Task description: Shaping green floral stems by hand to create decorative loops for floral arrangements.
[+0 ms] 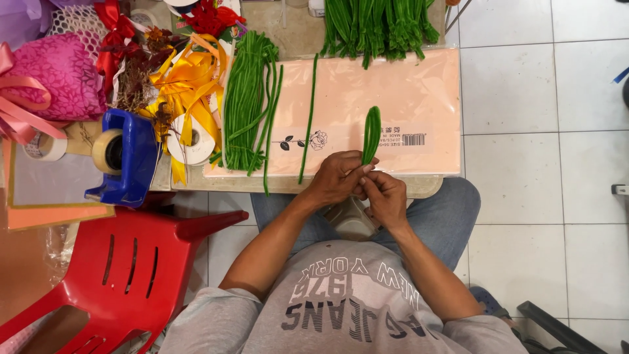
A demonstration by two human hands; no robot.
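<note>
At the tabletop's [426, 187] near edge, the left hand [335, 178] and right hand [385, 198] both pinch closed on the base of a folded green pipe cleaner [371, 134], which stands over a pink paper pack [393, 85]. A loose bundle of green stems [246, 101] lies toward the left edge.

shirt: grey, short sleeves, printed lettering | trousers: blue jeans | arms: bare

Your table [298, 185], crowded along its near edge.
You see a pink paper pack [393, 92] covering the right end, green stems [246, 98] on it, yellow ribbon [187, 82] and a blue tape dispenser [131, 157] toward the left.
</note>
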